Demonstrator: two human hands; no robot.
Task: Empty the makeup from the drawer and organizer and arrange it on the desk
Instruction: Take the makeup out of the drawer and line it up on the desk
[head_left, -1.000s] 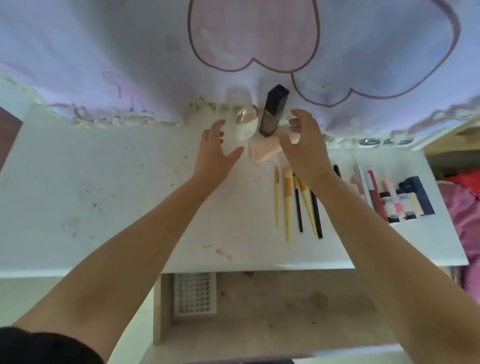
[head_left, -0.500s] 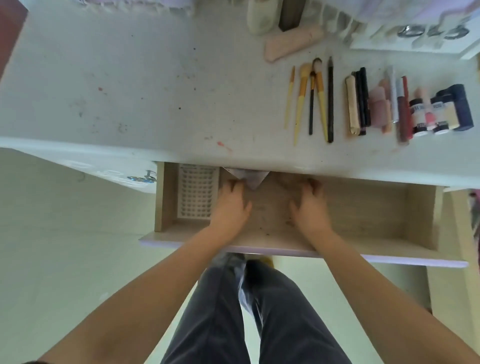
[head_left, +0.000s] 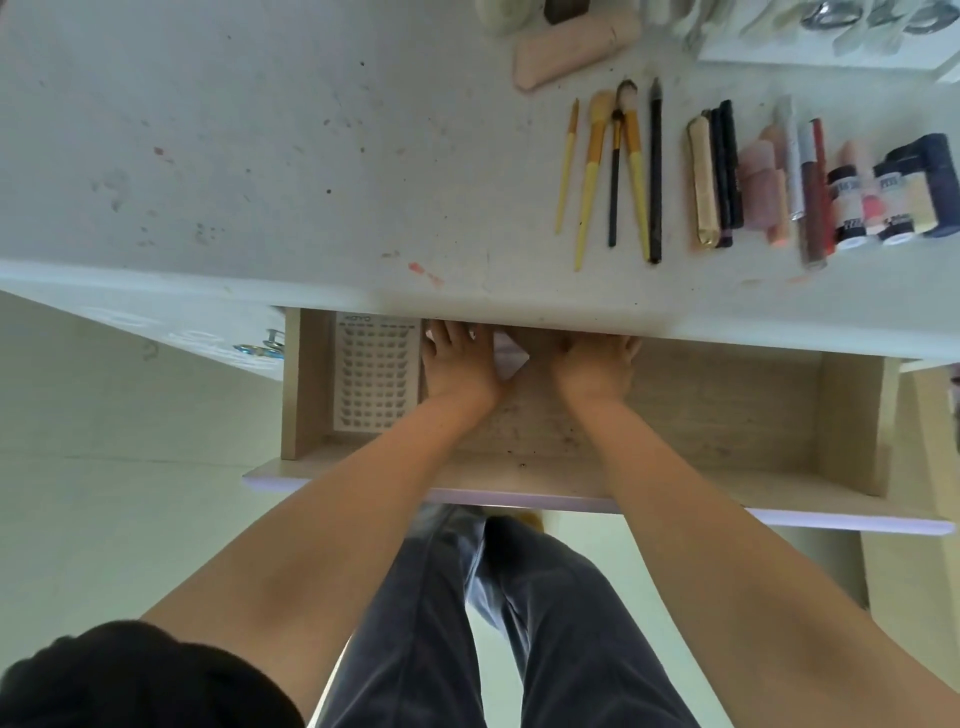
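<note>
The wooden drawer (head_left: 727, 405) is pulled open under the white desk (head_left: 260, 156). Both my hands reach deep into it, under the desk edge. My left hand (head_left: 457, 358) lies flat by a white folded paper (head_left: 506, 356), and its fingertips touch the paper's left part. My right hand (head_left: 595, 364) has its fingertips hidden under the desk edge. A white tray of false lashes (head_left: 376, 374) lies at the drawer's left. On the desk lie several brushes (head_left: 613, 171) in a row, tubes and lipsticks (head_left: 758, 182), and small bottles (head_left: 883, 192).
A pink case (head_left: 571, 47) lies at the desk's far side beside a pale jar (head_left: 501, 15). A clear organizer (head_left: 831, 31) stands at the far right. A second drawer with a metal knob (head_left: 267, 345) is at the left. My legs are below the drawer front.
My hands left the items at the back of the desk and went down into the open drawer. Since half a second ago they have slid further in, under the desk edge.
</note>
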